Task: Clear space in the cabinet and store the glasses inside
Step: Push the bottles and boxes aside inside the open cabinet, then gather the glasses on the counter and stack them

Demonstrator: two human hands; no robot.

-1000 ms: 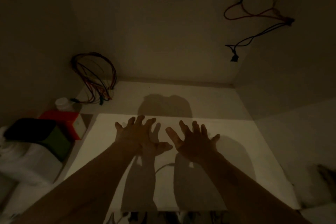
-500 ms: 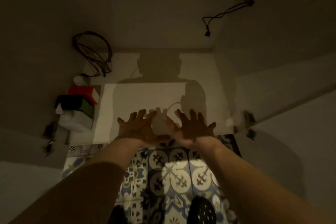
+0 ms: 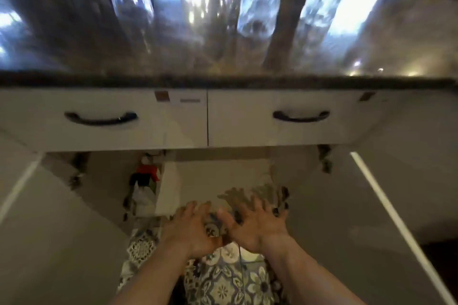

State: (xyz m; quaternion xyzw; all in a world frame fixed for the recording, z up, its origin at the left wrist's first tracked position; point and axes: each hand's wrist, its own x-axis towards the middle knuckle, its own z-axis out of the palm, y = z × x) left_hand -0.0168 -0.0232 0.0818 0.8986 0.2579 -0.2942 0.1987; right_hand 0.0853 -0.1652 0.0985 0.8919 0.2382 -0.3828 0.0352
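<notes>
The frame is smeared by motion. My left hand [image 3: 192,225] and my right hand [image 3: 255,223] are stretched out side by side, fingers spread, holding nothing, just in front of the open lower cabinet [image 3: 223,173]. Its pale floor shows beyond my fingertips. Blurred clear glasses [image 3: 255,7] stand on the dark countertop [image 3: 223,79] above. Both cabinet doors [image 3: 371,205] hang open to either side of me.
Two white drawers with black handles [image 3: 100,119] sit under the countertop edge. A red, black and white pile of items [image 3: 145,181] stays at the cabinet's left side. Patterned floor tiles [image 3: 223,277] lie below my forearms.
My view has pulled back and risen from inside the cabinet to the counter and drawers. Both hands have withdrawn from the cabinet floor to its front edge, still spread and holding nothing.
</notes>
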